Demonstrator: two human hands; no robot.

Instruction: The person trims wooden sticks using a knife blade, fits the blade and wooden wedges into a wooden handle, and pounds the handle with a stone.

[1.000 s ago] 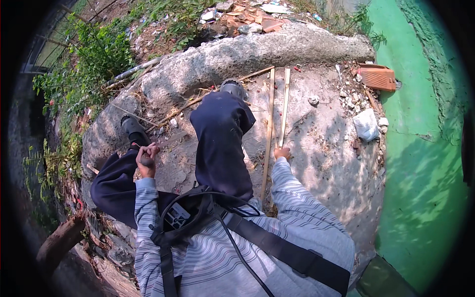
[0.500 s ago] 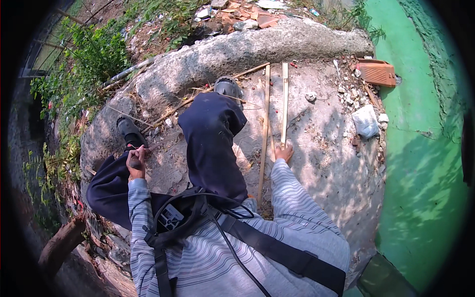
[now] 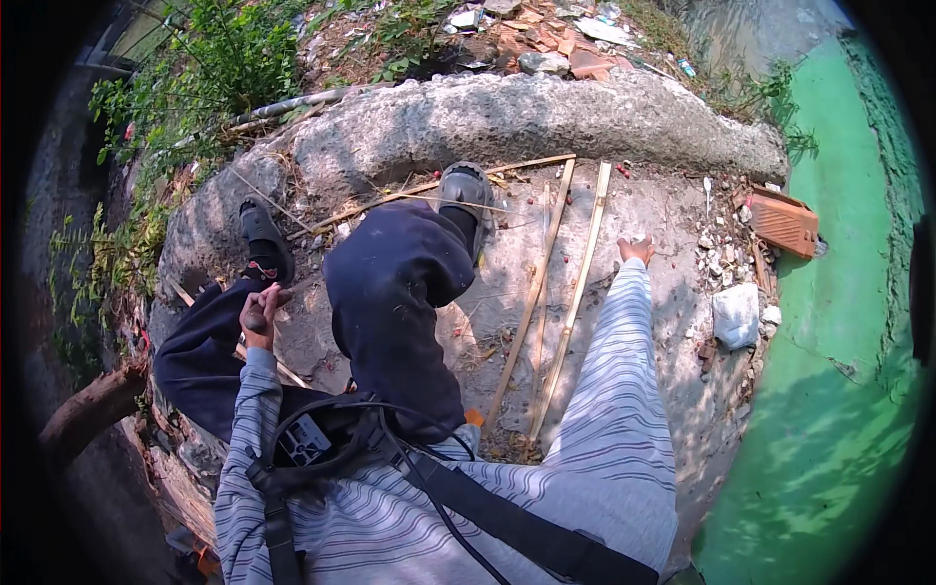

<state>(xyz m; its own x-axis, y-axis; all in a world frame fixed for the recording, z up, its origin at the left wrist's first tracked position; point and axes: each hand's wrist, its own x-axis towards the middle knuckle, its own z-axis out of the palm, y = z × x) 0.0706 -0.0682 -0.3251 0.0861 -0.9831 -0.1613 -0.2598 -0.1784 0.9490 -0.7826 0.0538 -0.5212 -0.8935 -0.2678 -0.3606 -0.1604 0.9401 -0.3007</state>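
At the left, above my bent leg, my left hand (image 3: 258, 320) is closed round a tool handle with a dark rounded end (image 3: 254, 321); the rest of the tool is hidden. Over the ground to the right, my right hand (image 3: 636, 250) reaches forward with fingers apart and holds nothing. Closest to it lies a long pale strip (image 3: 575, 292) that looks like split bamboo. A second, browner strip (image 3: 534, 283) lies to its left, with a thinner piece (image 3: 542, 317) between them. All three run lengthwise away from my lap.
A rough concrete ridge (image 3: 546, 115) curves across the far side, with another thin strip (image 3: 419, 187) along its foot. To the right are a terracotta block (image 3: 783, 221), a whitish lump (image 3: 736, 315) and rubble beside the green wall (image 3: 819, 322). My shoes (image 3: 465, 195) stand near the ridge.
My right hand has let go of the rightmost strip and moved forward and right, opening. The strip now lies on the ground. My left hand keeps its grip; the view has shifted.
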